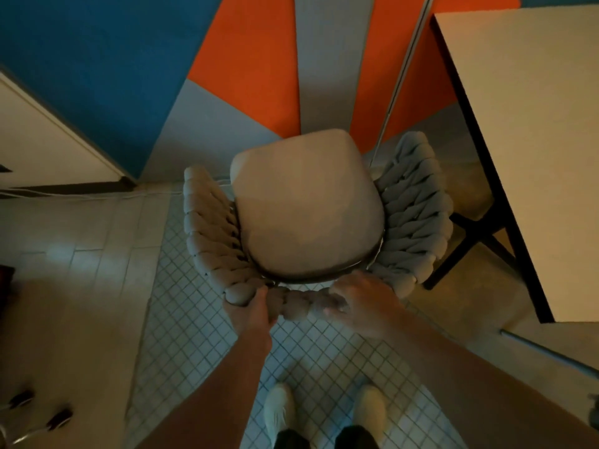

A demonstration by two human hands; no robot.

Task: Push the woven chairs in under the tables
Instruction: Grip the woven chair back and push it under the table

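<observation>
My left hand (251, 309) grips the woven back rim of the chair (416, 218), fingers curled round the braid. My right hand (364, 306) holds the same rim just beside it, fingers curled over the top, though blur hides the tips. The chair stands on the tiled floor (181, 319) right in front of me, its cushion (308, 205) toward the coloured wall (97, 59). It sits between two tables, under neither: the right table (534, 124) is near its arm, the left table (48, 140) well apart.
</observation>
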